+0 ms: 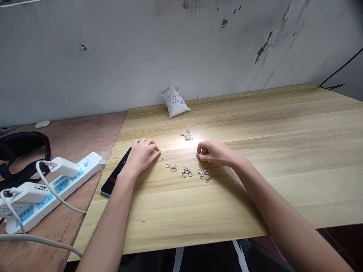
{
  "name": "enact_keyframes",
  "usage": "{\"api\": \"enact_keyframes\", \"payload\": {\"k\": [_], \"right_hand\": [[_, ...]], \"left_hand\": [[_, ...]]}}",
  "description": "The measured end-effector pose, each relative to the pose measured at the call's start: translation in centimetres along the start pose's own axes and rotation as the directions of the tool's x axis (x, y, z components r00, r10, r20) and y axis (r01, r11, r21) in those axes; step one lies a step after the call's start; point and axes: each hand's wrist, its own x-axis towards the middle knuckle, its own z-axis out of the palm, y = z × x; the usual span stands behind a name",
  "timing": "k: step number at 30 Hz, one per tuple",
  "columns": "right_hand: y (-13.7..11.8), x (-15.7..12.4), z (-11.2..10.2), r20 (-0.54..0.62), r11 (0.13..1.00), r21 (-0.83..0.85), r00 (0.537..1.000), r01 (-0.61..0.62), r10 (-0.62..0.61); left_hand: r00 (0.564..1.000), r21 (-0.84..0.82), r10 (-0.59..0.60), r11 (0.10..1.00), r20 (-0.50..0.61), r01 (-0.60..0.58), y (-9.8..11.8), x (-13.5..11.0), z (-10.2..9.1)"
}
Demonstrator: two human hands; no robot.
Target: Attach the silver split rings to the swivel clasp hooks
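Observation:
My left hand (143, 154) rests on the wood-grain table, thumb and forefinger pinched together. A small bit of metal shows at its fingertips, too small to name. Beside them lie a loose metal ring (162, 160) and a small group of rings (172, 167). My right hand (214, 152) is also closed in a pinch, with a tiny glint at the fingertips. Below it are metal swivel clasps with rings (208, 176), partly in its shadow. More clasps (187, 172) lie between the hands, and another little heap of clasps (187, 136) sits farther back.
A sealed white packet (177, 102) stands against the wall at the table's back edge. Under my left forearm lies a phone (115, 177). On the lower brown board at left are a power strip (61, 185) with chargers and cables, and a black strapped object (25, 151).

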Motion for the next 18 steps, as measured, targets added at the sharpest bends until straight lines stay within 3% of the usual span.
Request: {"api": "enact_keyframes", "payload": {"k": [10,14,18], "right_hand": [[0.0,0.1,0.3,0.003,1.000,-0.016,1.000,-0.004,0.004],[0.2,0.1,0.5,-0.016,0.999,-0.026,1.000,0.024,-0.024],[0.1,0.3,0.8,-0.137,0.993,-0.043,0.984,0.106,-0.111]], "left_hand": [[0.993,0.137,0.008,0.990,-0.120,0.009,1.6,1.0,1.5],[0.992,0.087,-0.008,0.996,-0.123,0.019,1.9,0.9,1.6],[0.988,-0.039,-0.038,0.999,-0.147,0.033,2.2,0.7,1.5]]}}
